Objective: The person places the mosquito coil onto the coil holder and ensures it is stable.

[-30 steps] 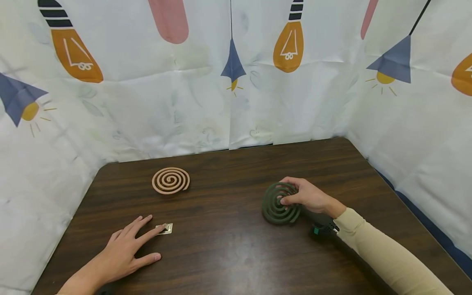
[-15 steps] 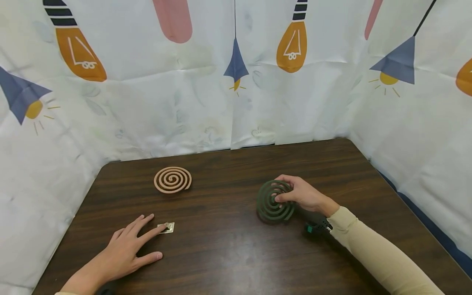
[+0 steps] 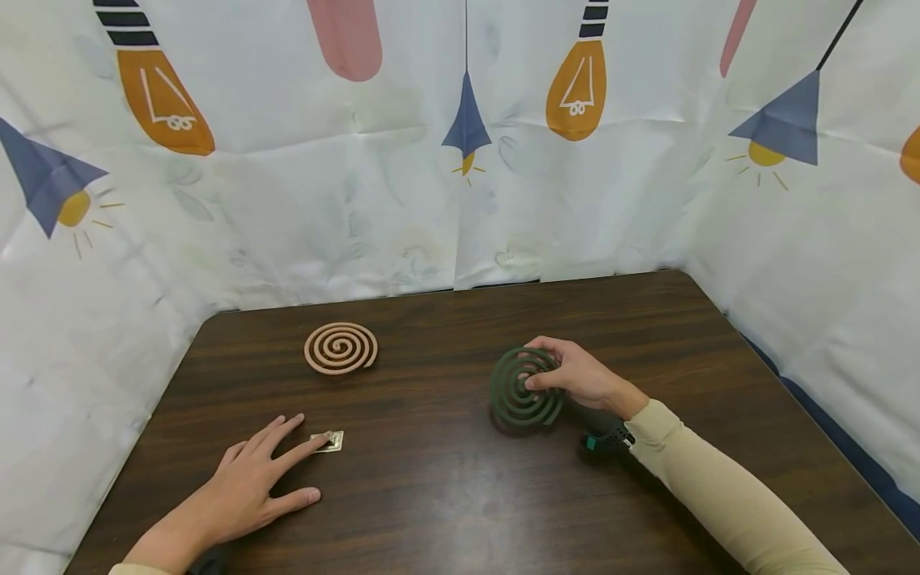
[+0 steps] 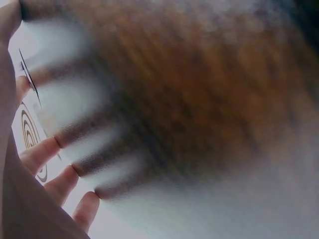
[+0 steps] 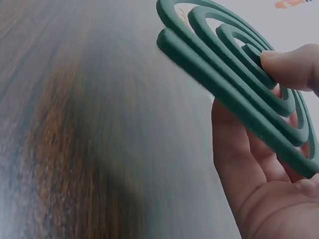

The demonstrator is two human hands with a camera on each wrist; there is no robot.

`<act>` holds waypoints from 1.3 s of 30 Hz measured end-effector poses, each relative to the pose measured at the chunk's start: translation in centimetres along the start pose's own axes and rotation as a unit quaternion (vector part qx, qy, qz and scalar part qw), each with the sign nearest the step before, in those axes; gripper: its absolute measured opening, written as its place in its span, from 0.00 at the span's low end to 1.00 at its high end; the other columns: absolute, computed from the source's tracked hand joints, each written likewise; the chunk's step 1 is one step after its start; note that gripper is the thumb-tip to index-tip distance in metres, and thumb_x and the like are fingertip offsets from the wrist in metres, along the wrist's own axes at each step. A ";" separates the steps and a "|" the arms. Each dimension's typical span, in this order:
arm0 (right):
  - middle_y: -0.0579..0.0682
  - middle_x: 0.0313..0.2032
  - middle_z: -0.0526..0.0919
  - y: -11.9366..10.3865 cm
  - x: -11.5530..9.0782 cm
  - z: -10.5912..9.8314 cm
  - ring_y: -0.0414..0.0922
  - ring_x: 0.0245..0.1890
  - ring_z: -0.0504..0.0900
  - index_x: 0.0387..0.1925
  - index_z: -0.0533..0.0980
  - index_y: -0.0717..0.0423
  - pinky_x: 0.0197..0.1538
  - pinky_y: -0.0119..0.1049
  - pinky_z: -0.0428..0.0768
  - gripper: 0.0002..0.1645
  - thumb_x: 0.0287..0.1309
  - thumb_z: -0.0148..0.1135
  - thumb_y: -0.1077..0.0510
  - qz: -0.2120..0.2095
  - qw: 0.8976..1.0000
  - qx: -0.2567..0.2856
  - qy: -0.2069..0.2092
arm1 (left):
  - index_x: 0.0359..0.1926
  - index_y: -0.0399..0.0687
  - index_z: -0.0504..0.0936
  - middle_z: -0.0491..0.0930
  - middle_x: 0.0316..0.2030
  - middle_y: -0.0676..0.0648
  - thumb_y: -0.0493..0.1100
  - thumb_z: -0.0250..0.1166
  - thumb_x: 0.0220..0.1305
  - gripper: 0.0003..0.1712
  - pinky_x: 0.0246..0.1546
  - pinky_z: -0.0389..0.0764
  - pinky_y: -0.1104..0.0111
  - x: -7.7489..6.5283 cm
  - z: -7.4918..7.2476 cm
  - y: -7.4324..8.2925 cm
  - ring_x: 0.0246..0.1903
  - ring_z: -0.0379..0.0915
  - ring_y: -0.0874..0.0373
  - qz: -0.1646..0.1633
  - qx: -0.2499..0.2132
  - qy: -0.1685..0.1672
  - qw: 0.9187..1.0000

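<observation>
A green mosquito coil (image 3: 512, 397) is tilted above the table in my right hand (image 3: 585, 379). In the right wrist view the thumb presses near the centre of the green coil (image 5: 239, 107) and the other fingers lie behind it. My left hand (image 3: 247, 483) lies spread on the table at the left, fingers straight. Its index fingertip is on a small square metal plate (image 3: 335, 442), probably a coil stand, and covers part of it. The left wrist view shows the fingertips (image 4: 60, 181) down on the glossy tabletop, with the plate's thin edge by one of them.
A tan mosquito coil (image 3: 341, 348) lies flat near the back left of the dark wooden table (image 3: 402, 495). White curtains (image 3: 402, 192) printed with bulbs and lamps enclose the table's back and sides. A black band with a teal spot (image 3: 592, 442) is on the right wrist.
My right hand has moved left with the green coil, which looks a little higher. My left hand holds its place on the metal plate. The head view has shifted slightly.
</observation>
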State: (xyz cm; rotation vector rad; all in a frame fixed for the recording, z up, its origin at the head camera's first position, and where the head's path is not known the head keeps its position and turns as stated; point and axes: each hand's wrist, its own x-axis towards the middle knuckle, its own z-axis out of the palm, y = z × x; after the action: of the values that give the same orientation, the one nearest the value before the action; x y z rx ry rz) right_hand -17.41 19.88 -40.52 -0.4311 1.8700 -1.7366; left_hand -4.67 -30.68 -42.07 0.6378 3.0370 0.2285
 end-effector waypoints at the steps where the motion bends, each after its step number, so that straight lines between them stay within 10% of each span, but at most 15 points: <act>1: 0.46 0.42 0.88 0.0 0.1 0.1 0.42 0.37 0.88 0.62 0.69 0.64 0.42 0.40 0.89 0.29 0.62 0.71 0.65 -0.001 1.000 0.003 -0.001 | 0.73 0.79 0.69 0.65 0.75 0.42 0.71 0.68 0.61 0.40 0.54 0.72 0.34 0.0 0.0 0.0 0.72 0.63 0.35 0.000 0.000 0.000 1.000; 39: 0.48 0.41 0.88 -0.2 3.0 2.4 0.41 0.38 0.89 0.61 0.68 0.63 0.41 0.40 0.88 0.28 0.63 0.69 0.66 0.006 0.999 0.044 0.006 | 0.75 0.81 0.66 0.64 0.76 0.43 0.73 0.65 0.63 0.40 0.56 0.71 0.34 -0.1 -0.2 -0.1 0.74 0.61 0.36 -0.002 0.001 -0.007 1.000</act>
State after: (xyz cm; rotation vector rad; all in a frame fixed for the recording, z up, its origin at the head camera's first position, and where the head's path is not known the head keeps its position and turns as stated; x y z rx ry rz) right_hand -18.43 16.17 -40.83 -0.3755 1.7922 -1.8097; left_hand -4.64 -30.81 -41.93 0.6294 3.0255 0.2207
